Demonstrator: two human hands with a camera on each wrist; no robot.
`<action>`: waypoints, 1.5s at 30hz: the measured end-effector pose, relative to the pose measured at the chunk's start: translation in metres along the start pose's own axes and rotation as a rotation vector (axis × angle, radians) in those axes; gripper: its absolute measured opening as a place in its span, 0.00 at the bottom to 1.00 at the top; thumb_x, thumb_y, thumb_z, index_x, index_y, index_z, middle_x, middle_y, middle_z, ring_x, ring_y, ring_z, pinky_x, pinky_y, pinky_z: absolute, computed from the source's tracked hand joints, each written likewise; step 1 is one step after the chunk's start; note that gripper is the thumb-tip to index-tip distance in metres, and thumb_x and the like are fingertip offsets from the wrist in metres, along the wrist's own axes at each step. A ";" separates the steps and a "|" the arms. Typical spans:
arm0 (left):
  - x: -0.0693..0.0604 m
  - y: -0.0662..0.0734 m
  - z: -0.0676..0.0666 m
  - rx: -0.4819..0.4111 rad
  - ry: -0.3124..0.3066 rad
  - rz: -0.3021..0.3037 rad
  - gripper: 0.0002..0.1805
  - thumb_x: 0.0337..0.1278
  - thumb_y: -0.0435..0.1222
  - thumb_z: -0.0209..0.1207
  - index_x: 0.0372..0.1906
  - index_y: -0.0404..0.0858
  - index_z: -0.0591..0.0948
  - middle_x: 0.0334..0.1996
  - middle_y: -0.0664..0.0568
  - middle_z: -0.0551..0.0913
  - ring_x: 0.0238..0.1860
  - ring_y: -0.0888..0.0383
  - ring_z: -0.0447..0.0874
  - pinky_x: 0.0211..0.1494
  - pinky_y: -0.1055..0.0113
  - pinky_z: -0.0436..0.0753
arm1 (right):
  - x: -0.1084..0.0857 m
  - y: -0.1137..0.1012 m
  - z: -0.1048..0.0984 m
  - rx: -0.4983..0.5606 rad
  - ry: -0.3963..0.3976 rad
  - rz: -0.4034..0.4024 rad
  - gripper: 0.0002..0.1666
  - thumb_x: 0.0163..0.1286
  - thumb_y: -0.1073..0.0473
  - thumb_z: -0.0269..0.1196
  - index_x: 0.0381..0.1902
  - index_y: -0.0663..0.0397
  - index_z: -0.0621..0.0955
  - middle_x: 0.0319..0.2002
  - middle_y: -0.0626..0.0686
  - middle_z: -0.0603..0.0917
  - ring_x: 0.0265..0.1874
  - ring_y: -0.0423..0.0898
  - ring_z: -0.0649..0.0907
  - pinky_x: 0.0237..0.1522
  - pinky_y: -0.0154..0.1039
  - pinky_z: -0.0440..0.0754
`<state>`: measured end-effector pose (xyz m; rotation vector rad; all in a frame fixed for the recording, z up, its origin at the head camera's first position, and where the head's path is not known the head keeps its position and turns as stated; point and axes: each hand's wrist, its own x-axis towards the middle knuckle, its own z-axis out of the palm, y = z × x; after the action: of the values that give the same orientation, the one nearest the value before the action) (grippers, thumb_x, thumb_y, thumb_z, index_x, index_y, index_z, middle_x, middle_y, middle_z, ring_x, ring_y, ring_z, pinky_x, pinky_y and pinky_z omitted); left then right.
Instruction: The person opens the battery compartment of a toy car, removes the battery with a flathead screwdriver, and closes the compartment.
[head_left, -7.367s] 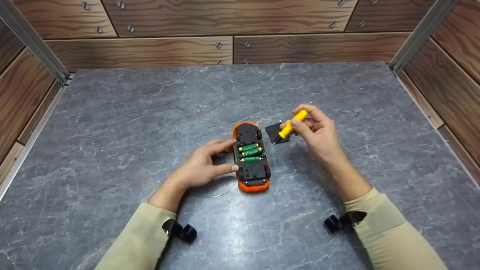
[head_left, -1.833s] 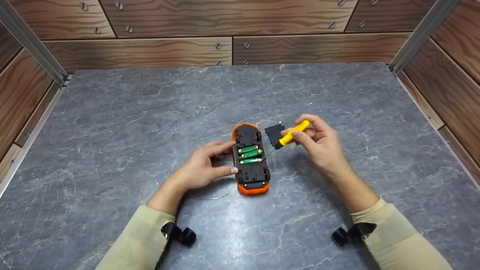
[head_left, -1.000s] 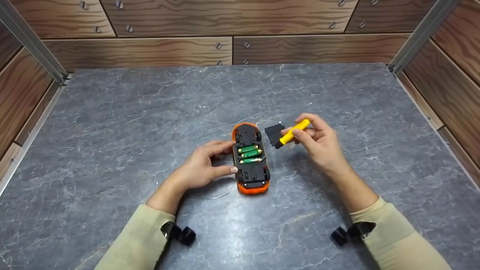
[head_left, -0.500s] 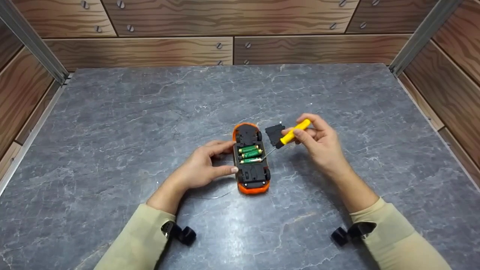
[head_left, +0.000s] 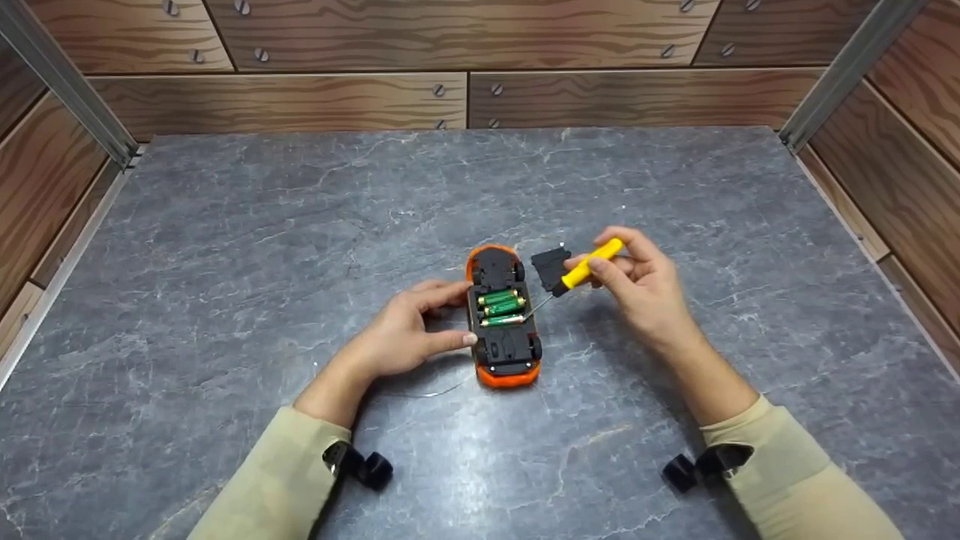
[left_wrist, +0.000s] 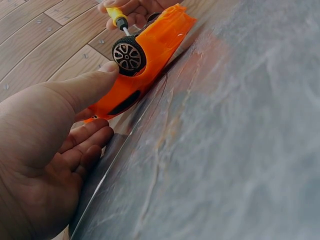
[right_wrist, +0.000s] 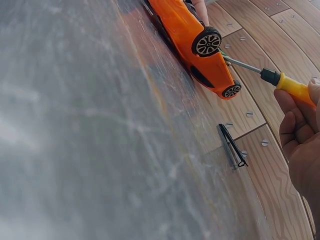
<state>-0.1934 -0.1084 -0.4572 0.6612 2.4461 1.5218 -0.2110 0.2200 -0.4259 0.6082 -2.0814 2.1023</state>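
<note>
An orange toy car lies upside down on the table, its black underside facing up. Three green batteries sit in its open compartment, the nearest one apart from the other two. My left hand holds the car's left side with thumb and fingers; in the left wrist view the thumb lies beside a wheel. My right hand pinches the yellow handle of a screwdriver. The screwdriver's metal tip reaches the right end of the nearest battery. In the right wrist view the car's body hides the batteries almost wholly.
A black battery cover lies on the table right of the car, partly behind the screwdriver. Small bright specks, perhaps screws, lie near it. Wood-patterned walls enclose the grey marbled table at the back and sides.
Since the oldest frame, my right hand and the screwdriver have come slightly nearer to me, and the nearest battery's right end looks different. Over the last second almost nothing has moved.
</note>
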 end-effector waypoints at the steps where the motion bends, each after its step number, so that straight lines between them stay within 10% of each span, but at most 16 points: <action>1: 0.000 0.000 0.000 0.002 0.000 0.001 0.42 0.57 0.43 0.78 0.77 0.43 0.75 0.67 0.53 0.79 0.63 0.55 0.80 0.73 0.54 0.73 | 0.000 0.000 0.000 0.000 0.000 -0.002 0.11 0.77 0.73 0.61 0.53 0.59 0.79 0.44 0.60 0.92 0.42 0.48 0.92 0.46 0.40 0.88; 28: 0.000 0.002 -0.001 0.009 -0.005 -0.002 0.43 0.57 0.44 0.78 0.77 0.44 0.74 0.68 0.51 0.78 0.63 0.54 0.79 0.73 0.52 0.73 | 0.000 -0.002 -0.001 -0.029 -0.012 -0.004 0.10 0.77 0.72 0.62 0.52 0.59 0.79 0.45 0.62 0.92 0.42 0.49 0.91 0.46 0.40 0.88; 38: -0.001 0.002 -0.001 0.014 -0.002 0.010 0.42 0.58 0.43 0.78 0.77 0.43 0.75 0.67 0.53 0.79 0.62 0.56 0.80 0.72 0.55 0.74 | -0.003 -0.017 0.008 -0.137 -0.093 -0.142 0.12 0.74 0.75 0.64 0.51 0.75 0.76 0.45 0.63 0.91 0.43 0.47 0.92 0.44 0.35 0.89; 45: 0.000 0.001 -0.001 0.013 0.000 0.011 0.42 0.58 0.43 0.78 0.77 0.43 0.75 0.67 0.52 0.79 0.63 0.56 0.79 0.72 0.56 0.74 | 0.000 -0.011 0.004 -0.088 -0.075 -0.092 0.13 0.75 0.74 0.63 0.52 0.78 0.73 0.45 0.60 0.92 0.42 0.47 0.92 0.44 0.36 0.88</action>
<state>-0.1937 -0.1084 -0.4557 0.6775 2.4587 1.5108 -0.2059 0.2171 -0.4157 0.7663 -2.1284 1.9565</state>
